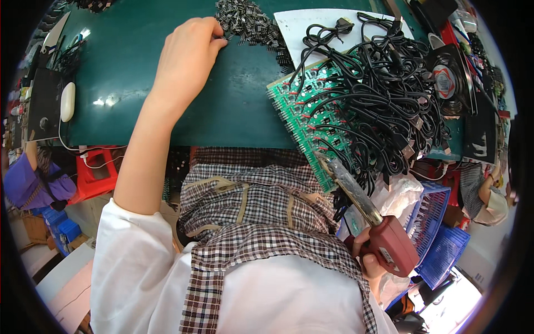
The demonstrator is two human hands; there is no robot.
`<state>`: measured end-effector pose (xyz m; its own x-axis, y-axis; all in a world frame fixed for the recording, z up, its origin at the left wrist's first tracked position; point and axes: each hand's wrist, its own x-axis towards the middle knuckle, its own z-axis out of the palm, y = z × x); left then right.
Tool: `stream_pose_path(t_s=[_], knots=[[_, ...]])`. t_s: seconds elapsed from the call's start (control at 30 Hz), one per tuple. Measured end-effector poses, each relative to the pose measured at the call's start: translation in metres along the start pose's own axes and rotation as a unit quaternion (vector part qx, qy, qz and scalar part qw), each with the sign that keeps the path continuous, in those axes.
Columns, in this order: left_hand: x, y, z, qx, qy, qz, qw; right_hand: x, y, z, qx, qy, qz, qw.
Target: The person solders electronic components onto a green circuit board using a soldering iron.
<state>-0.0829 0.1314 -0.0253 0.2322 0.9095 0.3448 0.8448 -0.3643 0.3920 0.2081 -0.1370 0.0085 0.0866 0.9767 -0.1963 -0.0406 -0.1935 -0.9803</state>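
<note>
My left hand (190,54) reaches over the green table to the left edge of a heap of small black components (247,25). Its thumb and fingers are pinched together; whatever is between them is too small or hidden to name. At the lower right my right hand (371,267) is wrapped round the dark red handle of a soldering gun (394,245). The gun's metal barrel points up and left, its tip near the lower edge of a green circuit board panel (311,111). Black cables (384,94) with USB plugs lie over the panel, and red wires show along it.
Under the cables lies a white sheet (289,28). A round black tin (444,80) stands right of them. Blue plastic baskets (442,256) and a clear plastic bag (397,195) are below right. A red stool (97,175) is at left. Other people sit at both sides.
</note>
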Motion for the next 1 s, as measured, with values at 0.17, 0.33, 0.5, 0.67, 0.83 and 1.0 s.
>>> stream_pose_path(t_s=[0.17, 0.33, 0.5, 0.67, 0.83, 1.0], knots=[[0.004, -0.004, -0.003, -0.037, -0.030, -0.008, 0.999, -0.006, 0.011, -0.007, -0.027, -0.006, -0.012, 1.000], [-0.007, 0.001, -0.005, 0.045, 0.008, 0.048, 0.998, -0.003, 0.014, -0.010, -0.058, -0.026, -0.016, 0.998], [-0.025, 0.011, -0.013, -0.113, 0.036, -0.001, 0.993, 0.001, 0.004, 0.001, -0.012, 0.017, -0.001, 1.000], [-0.076, 0.079, -0.024, -0.534, -0.111, -0.266, 0.795, 0.001, 0.005, 0.003, -0.018, 0.040, -0.011, 0.999], [-0.105, 0.118, -0.019, -0.636, -0.170, -0.300, 0.691, -0.006, 0.010, -0.005, 0.116, 0.057, -0.003, 0.992], [-0.098, 0.124, -0.012, -0.629, -0.169, -0.290, 0.701, -0.001, -0.005, -0.001, -0.043, 0.007, 0.023, 0.999]])
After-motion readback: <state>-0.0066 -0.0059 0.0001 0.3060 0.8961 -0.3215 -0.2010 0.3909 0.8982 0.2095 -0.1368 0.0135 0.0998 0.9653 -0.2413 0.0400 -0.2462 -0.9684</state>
